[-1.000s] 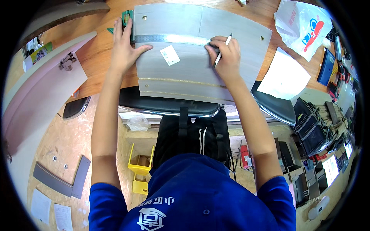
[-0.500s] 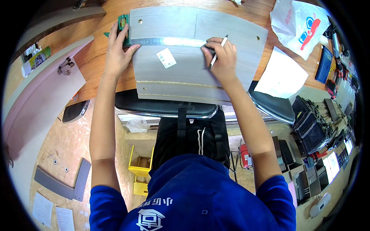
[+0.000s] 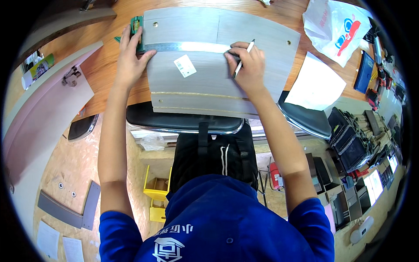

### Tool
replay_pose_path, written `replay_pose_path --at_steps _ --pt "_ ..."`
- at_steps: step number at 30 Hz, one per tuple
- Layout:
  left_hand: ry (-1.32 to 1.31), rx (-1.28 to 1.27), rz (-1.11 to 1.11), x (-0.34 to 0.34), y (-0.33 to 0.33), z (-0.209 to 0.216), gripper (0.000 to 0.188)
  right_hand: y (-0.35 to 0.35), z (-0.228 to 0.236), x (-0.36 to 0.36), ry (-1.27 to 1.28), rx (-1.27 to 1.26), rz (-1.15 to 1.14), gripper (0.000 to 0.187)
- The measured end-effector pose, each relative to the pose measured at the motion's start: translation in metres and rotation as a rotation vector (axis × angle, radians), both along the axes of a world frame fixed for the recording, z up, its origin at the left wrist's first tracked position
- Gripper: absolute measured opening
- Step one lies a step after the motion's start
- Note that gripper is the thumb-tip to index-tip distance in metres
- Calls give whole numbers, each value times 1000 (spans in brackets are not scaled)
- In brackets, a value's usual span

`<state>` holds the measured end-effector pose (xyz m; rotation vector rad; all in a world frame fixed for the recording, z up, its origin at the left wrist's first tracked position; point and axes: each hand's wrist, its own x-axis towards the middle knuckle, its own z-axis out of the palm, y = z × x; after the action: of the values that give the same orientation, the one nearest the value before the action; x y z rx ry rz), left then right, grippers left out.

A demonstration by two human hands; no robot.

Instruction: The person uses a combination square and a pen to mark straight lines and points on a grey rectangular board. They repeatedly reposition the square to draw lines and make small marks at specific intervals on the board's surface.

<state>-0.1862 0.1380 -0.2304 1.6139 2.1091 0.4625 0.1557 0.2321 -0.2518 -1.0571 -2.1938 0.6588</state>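
A grey wood-grain board [image 3: 248,32] lies on the table, with a white label [image 3: 185,66] on its face. Across it runs the steel blade [image 3: 187,46] of a square, whose green stock [image 3: 137,32] with a level vial sits along the board's left edge. My left hand [image 3: 129,65] is closed round that stock, thumb reaching the board's edge. At the blade's right end, the fingertips of my right hand [image 3: 252,70] press down. The same hand holds a white pen [image 3: 238,67] with dark ends, slanting through its fingers. A thin dark line [image 3: 218,28] crosses the board above the blade.
Right of the board lie a white paper sheet [image 3: 318,83], a plastic bag [image 3: 334,30] and a dark blue notebook [image 3: 365,72]. Black chair seats [image 3: 183,118] stand below the table edge. A pale panel with a hinge [image 3: 72,77] stands at the left.
The whole view has shifted slightly, so everything sits a little further left. Both hands keep their places on the square and board; the right fingers have barely moved.
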Motion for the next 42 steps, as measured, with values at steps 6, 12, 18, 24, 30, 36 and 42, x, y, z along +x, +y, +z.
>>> replay_pose_path --at_steps 6,12,18,24,30,36,42 --pt "6 3 0 3 5 4 80 -1 0 1 -20 -3 -5 20" --pt "-17 5 8 4 6 3 84 -1 -1 -1 -1 -7 -22 20" --pt "-4 41 12 8 8 -3 90 -1 0 -2 13 -22 -25 20" --pt "47 41 9 10 9 -4 91 -2 -2 -2 2 -32 -34 20" --pt "222 -17 88 38 6 7 85 -1 0 -2 7 -73 -38 19" --pt "344 42 -41 119 -9 17 68 -2 3 -1 -22 -87 -40 19" --pt "164 -48 -139 186 -24 12 62 -2 2 -3 -9 -82 -44 19"
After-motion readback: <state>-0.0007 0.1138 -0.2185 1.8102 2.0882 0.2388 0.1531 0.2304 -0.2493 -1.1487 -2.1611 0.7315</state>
